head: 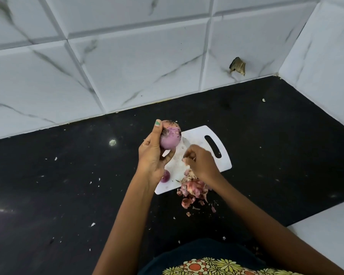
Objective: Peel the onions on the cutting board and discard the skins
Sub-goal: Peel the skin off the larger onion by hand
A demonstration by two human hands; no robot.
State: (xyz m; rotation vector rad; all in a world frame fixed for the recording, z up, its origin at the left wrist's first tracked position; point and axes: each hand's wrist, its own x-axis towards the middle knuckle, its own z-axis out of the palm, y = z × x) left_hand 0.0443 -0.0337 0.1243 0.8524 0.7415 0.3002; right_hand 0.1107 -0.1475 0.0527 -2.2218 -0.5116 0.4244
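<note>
Purple and pale, a partly peeled onion (170, 136) sits in the left hand (154, 155), whose grip is closed around it: the thumb, with a green-painted nail, presses on the top and the fingers curl under the bottom. The onion is held up above the far left corner of a white board (222, 163). Just to the right and lower, the right hand (202, 162) hovers over the board with its fingertips pinched together; its grip looks closed on a small scrap of skin (185, 160), though motion blur makes this hard to confirm. A second, darker onion (165, 176) lies on the board's near left edge, half hidden behind the left wrist. A heap of pinkish skins (193, 190) lies at the board's near edge, under the right wrist, spilling off onto the table (68, 185). The board has a slot handle at its right end and lies at an angle on the black table, which is dotted with small pale flecks. White marble-pattern tiles (127, 56) form the wall behind and to the right. A brown chip or hole (237, 66) marks one tile near the corner. Floral fabric (207, 266) shows at the bottom edge.
</note>
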